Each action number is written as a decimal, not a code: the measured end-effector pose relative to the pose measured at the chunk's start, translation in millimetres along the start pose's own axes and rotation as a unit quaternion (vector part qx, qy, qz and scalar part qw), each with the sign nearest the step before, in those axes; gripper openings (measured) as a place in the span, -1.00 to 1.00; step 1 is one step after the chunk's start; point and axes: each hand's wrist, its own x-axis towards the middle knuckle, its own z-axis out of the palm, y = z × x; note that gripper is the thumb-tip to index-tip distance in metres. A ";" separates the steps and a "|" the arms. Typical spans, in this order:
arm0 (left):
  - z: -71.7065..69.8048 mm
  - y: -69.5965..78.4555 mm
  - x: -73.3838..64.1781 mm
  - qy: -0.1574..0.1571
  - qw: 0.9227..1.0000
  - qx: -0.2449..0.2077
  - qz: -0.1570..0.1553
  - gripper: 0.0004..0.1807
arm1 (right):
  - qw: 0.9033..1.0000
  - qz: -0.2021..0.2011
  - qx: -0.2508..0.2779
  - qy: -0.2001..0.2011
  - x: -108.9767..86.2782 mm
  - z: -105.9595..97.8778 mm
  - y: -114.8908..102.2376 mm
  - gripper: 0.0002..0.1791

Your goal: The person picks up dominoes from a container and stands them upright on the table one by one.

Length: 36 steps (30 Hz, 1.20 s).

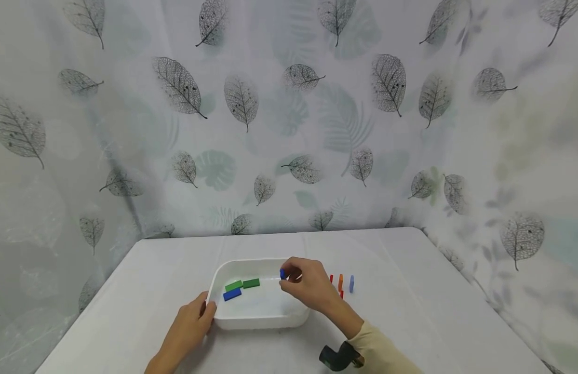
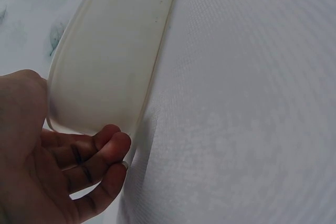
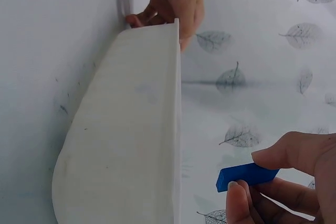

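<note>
A white plastic tray [image 1: 258, 323] stands on the table, its left end gripped by my left hand [image 1: 188, 324]. In the left wrist view the fingers [image 2: 113, 150] curl under the tray's corner, with the thumb side at the rim. My right hand [image 1: 312, 285] pinches a small blue block [image 3: 244, 176] between thumb and fingertips, over the tray's right part. Inside the tray, toward the left, lie a light green block [image 1: 233, 285], a dark green block [image 1: 251, 283] and another blue block [image 1: 232, 294].
Right of the tray, partly behind my right hand, several small blocks stand on the white table [image 1: 401, 311]: an orange block [image 1: 340, 283], a light blue block [image 1: 351, 283] and red ones [image 1: 342, 294]. A leaf-patterned curtain [image 1: 279, 130] surrounds the table. A black wrist device [image 1: 337, 357] sits by the right sleeve.
</note>
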 end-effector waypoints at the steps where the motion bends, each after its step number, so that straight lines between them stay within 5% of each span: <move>1: -0.4 0.1 0.5 0.002 1.000 -0.001 0.003 -0.62 | 1.000 -0.001 0.000 0.003 -0.1 -1.6 0.2 -0.86; 22: -0.4 -1.6 1.2 0.005 1.000 -0.009 0.004 -0.67 | 0.999 0.010 0.022 0.047 -13.7 -28.3 10.5 -0.82; 36: -0.8 1.2 -0.8 0.007 1.000 -0.009 0.003 -0.61 | 0.997 0.060 0.005 0.054 -29.2 -54.2 22.7 -0.83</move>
